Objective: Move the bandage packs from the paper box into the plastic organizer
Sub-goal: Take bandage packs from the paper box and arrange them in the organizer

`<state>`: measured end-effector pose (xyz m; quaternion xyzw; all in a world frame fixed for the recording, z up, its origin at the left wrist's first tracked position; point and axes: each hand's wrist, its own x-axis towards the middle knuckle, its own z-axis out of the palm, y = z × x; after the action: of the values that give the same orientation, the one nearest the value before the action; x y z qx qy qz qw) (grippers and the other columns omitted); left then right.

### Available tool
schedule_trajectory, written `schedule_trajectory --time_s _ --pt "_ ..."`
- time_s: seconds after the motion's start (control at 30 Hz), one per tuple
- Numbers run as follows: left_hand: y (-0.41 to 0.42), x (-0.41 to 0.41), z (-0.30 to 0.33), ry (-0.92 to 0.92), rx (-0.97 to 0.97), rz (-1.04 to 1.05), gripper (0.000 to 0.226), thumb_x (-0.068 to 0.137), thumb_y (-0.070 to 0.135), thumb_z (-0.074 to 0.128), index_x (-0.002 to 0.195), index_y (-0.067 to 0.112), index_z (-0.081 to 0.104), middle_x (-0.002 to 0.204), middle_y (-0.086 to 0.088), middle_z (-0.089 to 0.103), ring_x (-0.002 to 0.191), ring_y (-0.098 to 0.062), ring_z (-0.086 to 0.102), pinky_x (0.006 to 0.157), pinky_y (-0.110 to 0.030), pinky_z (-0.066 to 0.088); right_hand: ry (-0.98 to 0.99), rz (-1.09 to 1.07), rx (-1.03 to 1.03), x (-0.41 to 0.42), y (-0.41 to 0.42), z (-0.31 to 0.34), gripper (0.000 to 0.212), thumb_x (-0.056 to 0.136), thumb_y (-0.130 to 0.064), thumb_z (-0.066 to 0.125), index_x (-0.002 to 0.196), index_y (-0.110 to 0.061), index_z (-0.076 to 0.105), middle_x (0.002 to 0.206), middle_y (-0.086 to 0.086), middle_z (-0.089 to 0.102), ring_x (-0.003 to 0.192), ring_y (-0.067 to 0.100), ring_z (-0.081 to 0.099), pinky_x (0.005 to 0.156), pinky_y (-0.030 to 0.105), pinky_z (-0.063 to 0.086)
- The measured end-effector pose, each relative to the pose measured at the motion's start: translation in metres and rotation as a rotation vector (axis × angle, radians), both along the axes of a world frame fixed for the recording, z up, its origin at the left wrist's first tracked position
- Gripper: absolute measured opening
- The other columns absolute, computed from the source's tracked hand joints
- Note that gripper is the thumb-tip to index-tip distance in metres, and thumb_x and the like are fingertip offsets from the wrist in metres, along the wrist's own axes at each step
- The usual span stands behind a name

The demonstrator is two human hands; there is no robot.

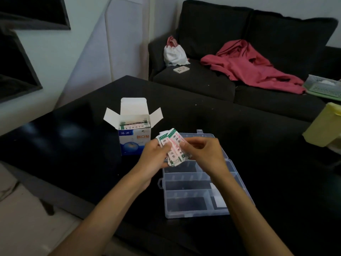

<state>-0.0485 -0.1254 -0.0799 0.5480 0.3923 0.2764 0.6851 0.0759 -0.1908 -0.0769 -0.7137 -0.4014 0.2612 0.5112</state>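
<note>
A white and blue paper box (131, 139) stands open on the black table, with more bandage packs (134, 125) showing inside it. Just right of it, both hands hold a fanned bunch of white, green-edged bandage packs (173, 147) above the far end of the plastic organizer (186, 204). My left hand (154, 157) grips the bunch from the left. My right hand (202, 153) pinches it from the right. The clear organizer lies open, lid flat behind it; a white item sits in one right-hand compartment.
The black table (258, 163) carries a pale yellow container (323, 124) at its right edge. Behind it, a dark sofa (212, 80) holds a white bag, a phone, a red garment (249, 65) and a green basket (323, 87).
</note>
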Motion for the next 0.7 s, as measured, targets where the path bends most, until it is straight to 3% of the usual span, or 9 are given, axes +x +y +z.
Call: schedule_trajectory --time_s 0.23,0.33,0.43,0.57,0.7 --pt "-0.002 -0.002 -0.001 -0.113 0.021 0.122 0.025 0.09 0.007 0.06 0.113 0.017 0.061 0.102 -0.001 0.071 0.084 -0.009 0.07 0.06 -0.02 0.057 0.465 -0.045 -0.016 0.002 -0.003 0.006 0.013 0.084 -0.017 0.068 0.095 -0.011 0.071 0.084 0.004 0.074 0.073 0.011 0.072 0.057 0.017 0.053" --pt "-0.004 -0.001 -0.004 -0.13 0.012 0.171 0.027 0.09 0.007 0.061 0.116 0.014 0.062 0.1 -0.002 0.071 0.082 -0.009 0.07 0.06 -0.021 0.057 0.583 -0.031 -0.034 -0.001 -0.003 0.008 0.014 0.082 -0.019 0.07 0.092 -0.01 0.073 0.084 0.006 0.074 0.069 0.009 0.07 0.055 0.017 0.053" --pt "-0.003 0.0 -0.006 -0.119 -0.008 0.193 0.029 0.092 0.013 0.058 0.121 0.015 0.059 0.109 -0.006 0.069 0.085 -0.01 0.069 0.066 -0.024 0.058 0.522 -0.014 -0.069 -0.005 -0.003 0.006 0.01 0.082 -0.019 0.07 0.09 -0.014 0.072 0.083 0.004 0.074 0.067 0.007 0.069 0.055 0.016 0.052" --pt "-0.002 0.001 -0.004 -0.091 -0.125 0.065 0.029 0.098 0.018 0.049 0.126 0.015 0.055 0.109 -0.009 0.069 0.088 -0.015 0.068 0.069 -0.028 0.057 0.403 -0.066 -0.045 -0.012 0.001 0.0 0.008 0.086 -0.014 0.066 0.093 -0.015 0.069 0.085 0.002 0.072 0.068 0.006 0.069 0.055 0.015 0.052" --pt "0.0 0.001 -0.003 -0.047 -0.102 0.107 0.028 0.094 0.012 0.055 0.122 0.014 0.058 0.103 -0.007 0.07 0.084 -0.015 0.069 0.063 -0.025 0.057 0.201 -0.058 -0.096 -0.008 0.002 0.001 0.014 0.088 -0.02 0.064 0.1 -0.017 0.07 0.091 0.0 0.07 0.075 0.007 0.067 0.057 0.016 0.052"
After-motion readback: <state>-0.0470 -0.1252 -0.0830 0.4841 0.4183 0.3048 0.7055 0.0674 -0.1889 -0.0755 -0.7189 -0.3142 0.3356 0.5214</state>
